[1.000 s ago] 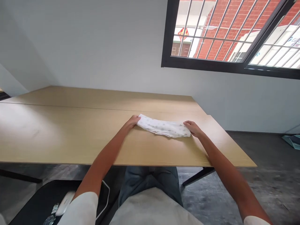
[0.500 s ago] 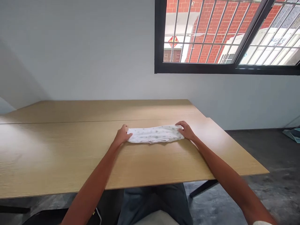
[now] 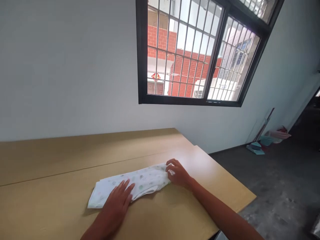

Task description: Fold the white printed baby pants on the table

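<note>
Cloth (image 3: 140, 181) mid-fold on table (image 3: 50, 156): left hand (image 3: 118, 200) spread flat, pressing it; right hand (image 3: 178, 175) pinching its end.

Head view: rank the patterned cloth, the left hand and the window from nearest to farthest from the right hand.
1. The cloth: the right hand grips its right end.
2. The left hand: flat on the left part of the cloth, toward the near side of the table.
3. The window: up on the wall beyond the table, far off.
</note>
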{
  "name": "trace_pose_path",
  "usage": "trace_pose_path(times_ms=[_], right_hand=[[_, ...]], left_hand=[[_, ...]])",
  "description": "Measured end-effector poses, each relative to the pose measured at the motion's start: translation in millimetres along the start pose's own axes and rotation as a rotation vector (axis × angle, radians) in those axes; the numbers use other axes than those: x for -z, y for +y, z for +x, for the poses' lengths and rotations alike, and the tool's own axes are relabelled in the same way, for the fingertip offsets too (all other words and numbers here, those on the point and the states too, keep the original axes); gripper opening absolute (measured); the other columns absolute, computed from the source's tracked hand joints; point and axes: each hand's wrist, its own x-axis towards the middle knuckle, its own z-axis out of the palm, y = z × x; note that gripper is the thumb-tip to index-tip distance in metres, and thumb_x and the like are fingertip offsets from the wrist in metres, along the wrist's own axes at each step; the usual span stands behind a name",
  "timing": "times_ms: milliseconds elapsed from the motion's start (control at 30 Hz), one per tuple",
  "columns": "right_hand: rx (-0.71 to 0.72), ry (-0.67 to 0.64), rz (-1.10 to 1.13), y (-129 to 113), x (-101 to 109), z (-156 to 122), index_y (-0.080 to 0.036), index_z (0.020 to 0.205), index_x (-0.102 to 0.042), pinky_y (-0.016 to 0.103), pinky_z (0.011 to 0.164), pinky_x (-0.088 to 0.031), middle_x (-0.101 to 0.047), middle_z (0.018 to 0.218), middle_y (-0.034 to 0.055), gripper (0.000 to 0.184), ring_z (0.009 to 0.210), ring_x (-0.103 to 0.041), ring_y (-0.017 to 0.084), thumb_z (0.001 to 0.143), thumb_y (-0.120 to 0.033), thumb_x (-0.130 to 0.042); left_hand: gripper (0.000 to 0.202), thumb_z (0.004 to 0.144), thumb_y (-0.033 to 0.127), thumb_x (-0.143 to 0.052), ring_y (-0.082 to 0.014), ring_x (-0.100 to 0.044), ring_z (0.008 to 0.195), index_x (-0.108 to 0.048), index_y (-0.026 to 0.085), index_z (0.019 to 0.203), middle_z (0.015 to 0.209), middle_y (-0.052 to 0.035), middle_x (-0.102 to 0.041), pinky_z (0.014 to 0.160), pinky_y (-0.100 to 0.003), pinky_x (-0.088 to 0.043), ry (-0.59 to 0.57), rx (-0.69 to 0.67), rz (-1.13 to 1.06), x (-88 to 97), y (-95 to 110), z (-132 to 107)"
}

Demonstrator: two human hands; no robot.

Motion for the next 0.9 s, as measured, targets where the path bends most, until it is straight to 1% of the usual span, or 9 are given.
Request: trace_pose_path(times_ms=[100, 200, 300, 433, 533, 633, 733, 833, 900], right_hand=[[-0.002, -0.086, 0.015, -14, -5, -4, -0.025, 0.103, -0.065, 0.045, 0.097, -0.047, -0.062, 0.116, 0.0072, 0.024, 0.108, -0.058, 0.026, 0.081, -0.016, -0.064], [0.005, -0.249, 0.051, -21, 4, -5, -0.024, 0.122, -0.062, 0.048, 0.106, -0.04, -0.061, 0.125, 0.0096, 0.032, 0.118, -0.054, 0.028, 0.09, -0.031, -0.064], [0.035, -0.376, 0.105, -19, 20, -3, -0.023, 0.127, -0.062, 0.05, 0.107, -0.039, -0.058, 0.132, 0.0119, 0.049, 0.123, -0.052, 0.031, 0.083, -0.039, -0.074], [0.061, -0.432, 0.148, -31, 21, -3, -0.024, 0.118, -0.066, 0.045, 0.097, -0.046, -0.062, 0.121, 0.0095, 0.05, 0.11, -0.057, 0.029, 0.07, -0.021, -0.074], [0.181, -0.442, 0.195, -61, 9, -12, -0.021, 0.116, -0.064, 0.043, 0.086, -0.051, -0.065, 0.106, 0.0088, 0.049, 0.095, -0.06, 0.026, 0.068, -0.014, -0.064], [0.366, -0.499, 0.249, -93, 7, -22, -0.018, 0.125, -0.058, 0.043, 0.084, -0.052, -0.066, 0.104, 0.0103, 0.048, 0.09, -0.061, 0.025, 0.078, -0.019, -0.063], [0.467, -0.509, 0.259, -104, 13, -21, -0.015, 0.12, -0.058, 0.042, 0.083, -0.054, -0.068, 0.098, 0.0109, 0.035, 0.088, -0.063, 0.025, 0.088, -0.025, -0.066], [0.45, -0.407, 0.196, -98, 16, -16, -0.013, 0.112, -0.06, 0.039, 0.08, -0.056, -0.068, 0.089, 0.0094, 0.024, 0.084, -0.066, 0.024, 0.088, -0.011, -0.06], [0.435, -0.351, 0.18, -94, 16, -17, -0.013, 0.112, -0.06, 0.038, 0.079, -0.058, -0.069, 0.089, 0.0096, 0.03, 0.084, -0.067, 0.024, 0.085, -0.003, -0.053]], left_hand=[[0.052, 0.1, 0.043, -0.029, -0.0291, -0.032, 0.146, -0.05, 0.031, 0.146, 0.157, -0.0007, -0.033, 0.12, -0.056, -0.031, -0.028, 0.027, -0.011, -2.1, -4, -3], [0.055, 0.1, 0.047, -0.026, -0.0277, -0.027, 0.149, -0.046, 0.031, 0.148, 0.159, 0.0014, -0.028, 0.122, -0.056, -0.026, -0.084, 0.074, 0.009, 7.7, 0, -4], [0.057, 0.101, 0.049, -0.02, -0.0262, -0.022, 0.151, -0.044, 0.03, 0.15, 0.16, 0.0024, -0.025, 0.124, -0.055, -0.019, -0.172, 0.134, 0.018, 25.2, 6, -2], [0.054, 0.101, 0.051, -0.027, -0.0344, -0.015, 0.151, -0.049, 0.033, 0.147, 0.16, -0.0008, -0.029, 0.121, -0.065, -0.012, -0.128, 0.233, 0.052, 44.4, 3, -2], [0.051, 0.098, 0.051, -0.041, -0.0405, -0.03, 0.144, -0.058, 0.026, 0.14, 0.152, -0.0119, -0.043, 0.116, -0.067, -0.02, -0.024, 0.266, 0.085, 44.4, 0, -6], [0.05, 0.097, 0.044, -0.044, -0.0377, -0.041, 0.134, -0.058, 0.019, 0.138, 0.144, -0.0176, -0.05, 0.115, -0.062, -0.025, 0.029, 0.217, 0.064, 37.0, 2, -11], [0.054, 0.1, 0.044, -0.037, -0.0353, -0.032, 0.143, -0.048, 0.023, 0.148, 0.154, -0.0124, -0.038, 0.119, -0.061, -0.017, -0.002, 0.196, -0.023, 31.3, 3, -12], [0.059, 0.101, 0.053, -0.035, -0.0321, -0.018, 0.151, -0.037, 0.027, 0.154, 0.162, -0.0068, -0.024, 0.123, -0.057, -0.006, -0.05, 0.181, -0.077, 29.5, 2, -9], [0.064, 0.1, 0.059, -0.038, -0.0317, -0.014, 0.152, -0.034, 0.028, 0.155, 0.164, -0.0059, -0.019, 0.123, -0.055, -0.003, -0.067, 0.174, -0.082, 30.7, 1, -8]])
